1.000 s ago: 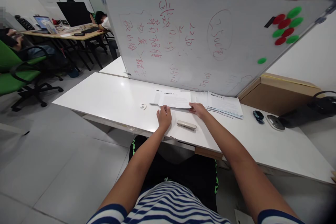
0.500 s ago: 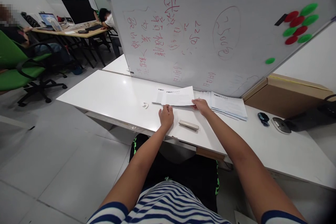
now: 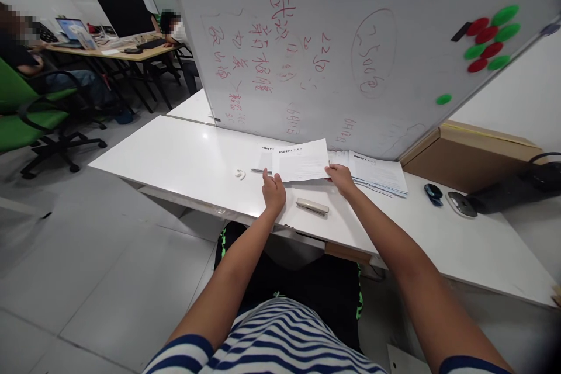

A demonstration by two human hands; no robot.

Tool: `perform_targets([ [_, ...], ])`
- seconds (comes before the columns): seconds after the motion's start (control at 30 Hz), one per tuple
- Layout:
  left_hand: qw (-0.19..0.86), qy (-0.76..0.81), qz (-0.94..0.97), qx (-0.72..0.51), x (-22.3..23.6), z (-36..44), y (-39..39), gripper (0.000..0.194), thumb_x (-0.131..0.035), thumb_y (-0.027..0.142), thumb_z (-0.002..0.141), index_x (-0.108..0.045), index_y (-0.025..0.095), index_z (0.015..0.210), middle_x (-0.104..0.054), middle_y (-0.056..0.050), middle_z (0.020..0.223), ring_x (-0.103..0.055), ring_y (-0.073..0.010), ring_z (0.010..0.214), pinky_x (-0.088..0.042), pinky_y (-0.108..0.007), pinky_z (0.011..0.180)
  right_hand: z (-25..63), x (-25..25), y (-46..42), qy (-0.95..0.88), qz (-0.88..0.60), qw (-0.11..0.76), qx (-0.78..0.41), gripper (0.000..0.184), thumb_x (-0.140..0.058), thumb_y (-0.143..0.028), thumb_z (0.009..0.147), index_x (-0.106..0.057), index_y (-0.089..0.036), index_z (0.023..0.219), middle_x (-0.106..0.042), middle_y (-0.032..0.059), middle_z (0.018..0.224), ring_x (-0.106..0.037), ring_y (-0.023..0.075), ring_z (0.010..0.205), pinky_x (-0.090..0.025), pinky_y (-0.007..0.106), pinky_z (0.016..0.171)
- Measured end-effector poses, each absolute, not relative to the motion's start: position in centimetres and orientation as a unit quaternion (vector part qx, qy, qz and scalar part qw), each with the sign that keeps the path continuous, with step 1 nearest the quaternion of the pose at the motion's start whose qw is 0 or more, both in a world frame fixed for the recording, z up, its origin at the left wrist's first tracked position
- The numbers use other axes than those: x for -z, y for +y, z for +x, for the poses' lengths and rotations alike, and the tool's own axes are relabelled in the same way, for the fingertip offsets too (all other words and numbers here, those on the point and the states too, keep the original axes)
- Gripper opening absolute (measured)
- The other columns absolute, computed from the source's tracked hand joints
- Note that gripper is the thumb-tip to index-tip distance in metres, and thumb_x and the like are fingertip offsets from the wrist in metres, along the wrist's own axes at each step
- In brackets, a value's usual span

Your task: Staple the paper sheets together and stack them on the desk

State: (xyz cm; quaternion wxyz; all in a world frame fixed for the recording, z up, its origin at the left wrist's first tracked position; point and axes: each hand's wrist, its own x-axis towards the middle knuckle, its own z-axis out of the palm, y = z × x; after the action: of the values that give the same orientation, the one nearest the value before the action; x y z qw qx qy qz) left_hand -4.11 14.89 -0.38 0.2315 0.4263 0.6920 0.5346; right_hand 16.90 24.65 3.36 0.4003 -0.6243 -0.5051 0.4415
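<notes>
A printed white paper (image 3: pixel 302 162) with a dark heading is raised and tilted above the table. My right hand (image 3: pixel 340 177) pinches its right edge between thumb and fingers. At its lower left corner is my left hand (image 3: pixel 274 191), thumb against the sheet and one finger pointing up beside the edge; the other fingers are curled. Behind, another printed sheet (image 3: pixel 265 159) lies partly covered, with a thin grey pen-like stick (image 3: pixel 262 171) at its front. A pale stapler (image 3: pixel 312 206) rests on the table just in front of the hands.
A stack of printed papers (image 3: pixel 379 174) lies to the right. A small white curled object (image 3: pixel 239 174) sits left of my left hand. The whiteboard (image 3: pixel 307 58) stands along the back. Rightward are a cardboard box (image 3: pixel 468 155) and a dark blue item (image 3: pixel 433 194). People sit at a desk (image 3: pixel 131 55) far left.
The paper has tilted up further, and its lower edge has come nearer to me. My left hand has shifted up to its lower left corner, one finger now raised. My right hand keeps hold.
</notes>
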Motion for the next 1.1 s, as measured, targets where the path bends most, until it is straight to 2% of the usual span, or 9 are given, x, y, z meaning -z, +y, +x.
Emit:
perform_targets([
  [0.1, 0.241, 0.696, 0.412, -0.537, 0.3, -4.1, 14.8, 0.058, -0.028, 0.048, 0.101, -0.028, 0.014, 0.148, -0.062, -0.011, 0.097, -0.061, -0.0264, 0.095, -0.041, -0.042, 0.095, 17.5, -4.2, 23.6, -0.518, -0.608, 0.431, -0.42, 0.02, -0.064, -0.033, 0.077, -0.067, -0.016, 0.086, -0.069, 0.0033, 0.079, -0.058, 0.0124, 0.061, -0.05, 0.026, 0.059],
  [0.23, 0.259, 0.667, 0.42, -0.557, -0.4, -4.6, 14.4, 0.053, -0.042, 0.048, 0.097, -0.038, 0.017, 0.141, -0.048, -0.017, 0.135, -0.052, -0.0265, 0.121, -0.041, -0.04, 0.101, 18.1, -5.5, 21.6, -0.536, -0.575, 0.468, -0.403, 0.031, -0.061, -0.046, 0.078, -0.066, -0.017, 0.088, -0.068, 0.0026, 0.08, -0.058, 0.0141, 0.067, -0.05, 0.026, 0.062],
  [0.3, 0.315, 0.629, 0.429, -0.567, -1.3, -5.3, 14.0, 0.049, -0.048, 0.047, 0.095, -0.045, 0.018, 0.134, -0.045, -0.016, 0.141, -0.05, -0.0257, 0.125, -0.044, -0.038, 0.1, 18.3, -6.2, 20.4, -0.544, -0.56, 0.482, -0.397, 0.033, -0.061, -0.049, 0.079, -0.067, -0.018, 0.088, -0.068, 0.0022, 0.081, -0.059, 0.0146, 0.069, -0.05, 0.027, 0.064],
  [0.4, 0.467, 0.536, 0.438, -0.551, -3.1, -6.7, 13.0, 0.04, -0.049, 0.049, 0.093, -0.058, 0.017, 0.117, -0.064, -0.012, 0.116, -0.063, -0.0235, 0.104, -0.054, -0.036, 0.083, 18.8, -7.1, 18.5, -0.545, -0.549, 0.504, -0.384, 0.035, -0.062, -0.05, 0.079, -0.068, -0.018, 0.091, -0.069, 0.0027, 0.084, -0.06, 0.016, 0.073, -0.049, 0.028, 0.066],
  [0.5, 0.545, 0.477, 0.434, -0.536, -4.8, -8.1, 11.5, 0.042, -0.059, 0.053, 0.086, -0.062, 0.016, 0.105, -0.069, -0.007, 0.093, -0.067, -0.0184, 0.076, -0.055, -0.029, 0.063, 19.5, -7.7, 16.5, -0.552, -0.547, 0.5, -0.381, 0.037, -0.066, -0.051, 0.078, -0.07, -0.018, 0.095, -0.069, 0.0026, 0.084, -0.061, 0.0173, 0.076, -0.049, 0.03, 0.071],
  [0.63, 0.526, 0.494, 0.428, -0.545, -6.3, -9.2, 9.3, 0.045, -0.069, 0.057, 0.077, -0.066, 0.014, 0.091, -0.067, -0.004, 0.081, -0.064, -0.0148, 0.068, -0.055, -0.027, 0.059, 20.4, -7.8, 13.8, -0.568, -0.542, 0.476, -0.396, 0.035, -0.069, -0.049, 0.078, -0.073, -0.019, 0.095, -0.068, 0.0011, 0.077, -0.058, 0.0154, 0.069, -0.048, 0.03, 0.071],
  [0.8, 0.459, 0.528, 0.415, -0.581, -7.0, -8.9, 7.7, 0.044, -0.074, 0.058, 0.072, -0.063, 0.015, 0.074, -0.059, 0.001, 0.066, -0.055, -0.0113, 0.061, -0.053, -0.024, 0.05, 21.1, -7.4, 11.3, -0.533, -0.524, 0.496, -0.442, 0.036, -0.073, -0.048, 0.076, -0.072, -0.02, 0.097, -0.07, 0.0023, 0.083, -0.061, 0.016, 0.072, -0.05, 0.031, 0.07],
  [0.93, 0.451, 0.529, 0.403, -0.595, -6.8, -7.9, 7.3, 0.045, -0.074, 0.058, 0.071, -0.061, 0.015, 0.073, -0.055, 0.002, 0.063, -0.05, -0.0093, 0.056, -0.049, -0.021, 0.044, 21.3, -7.4, 10.2, -0.529, -0.507, 0.505, -0.455, 0.033, -0.076, -0.047, 0.073, -0.07, -0.02, 0.092, -0.07, 0.0011, 0.078, -0.061, 0.0155, 0.069, -0.051, 0.032, 0.071],
  [1.1, 0.453, 0.539, 0.387, -0.596, -6.0, -6.8, 7.0, 0.05, -0.072, 0.063, 0.071, -0.056, 0.016, 0.071, -0.051, 0.003, 0.063, -0.049, -0.0092, 0.055, -0.048, -0.02, 0.041, 21.8, -7.3, 9.5, -0.532, -0.511, 0.501, -0.452, 0.038, -0.075, -0.048, 0.075, -0.068, -0.021, 0.1, -0.072, 0.003, 0.083, -0.067, 0.0199, 0.081, -0.053, 0.036, 0.08],
])
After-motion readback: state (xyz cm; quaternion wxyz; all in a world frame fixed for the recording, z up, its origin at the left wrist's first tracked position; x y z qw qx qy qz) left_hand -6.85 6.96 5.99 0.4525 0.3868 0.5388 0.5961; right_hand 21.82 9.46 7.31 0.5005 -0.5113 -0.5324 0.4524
